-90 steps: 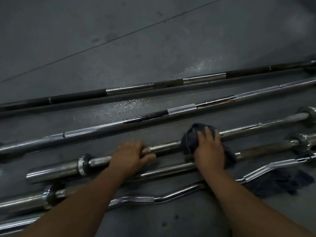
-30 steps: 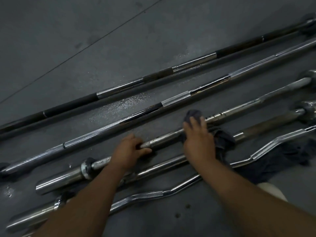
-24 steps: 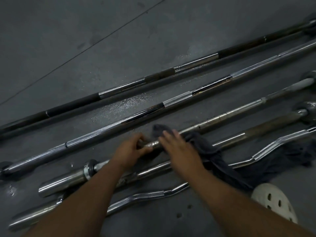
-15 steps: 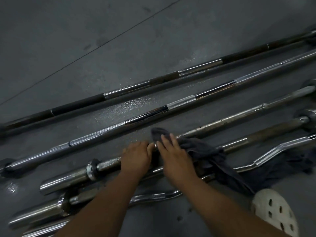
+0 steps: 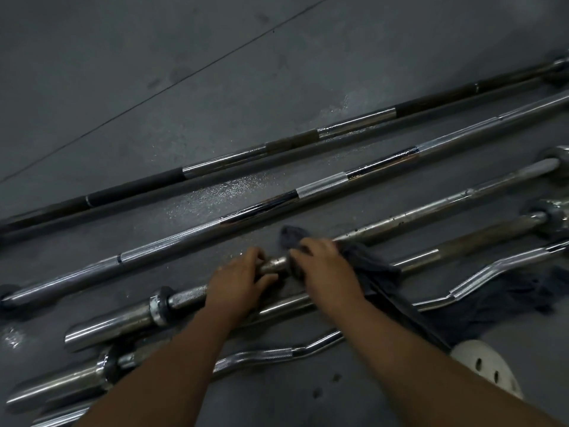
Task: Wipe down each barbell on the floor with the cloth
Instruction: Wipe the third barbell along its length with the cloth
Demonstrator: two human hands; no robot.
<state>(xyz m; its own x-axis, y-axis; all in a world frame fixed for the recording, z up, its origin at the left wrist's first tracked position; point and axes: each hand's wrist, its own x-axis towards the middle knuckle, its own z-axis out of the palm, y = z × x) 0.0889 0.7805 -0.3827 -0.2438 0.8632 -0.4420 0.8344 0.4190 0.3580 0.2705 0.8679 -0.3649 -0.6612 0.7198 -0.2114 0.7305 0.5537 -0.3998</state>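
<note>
One speckled chrome barbell [image 5: 400, 218] under dark cloth [image 5: 369, 260].

A gym — straight barbells [image 5: 320, 188] and a curl bar [image 5: 480, 277] lie side by side on dark grey flooring [image 5: 154, 57].

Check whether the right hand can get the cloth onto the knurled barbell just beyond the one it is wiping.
Probably yes. The right hand holds the cloth on the wiped barbell, and the knurled barbell lies next beyond it, with only bare floor between and nothing on top.
</note>
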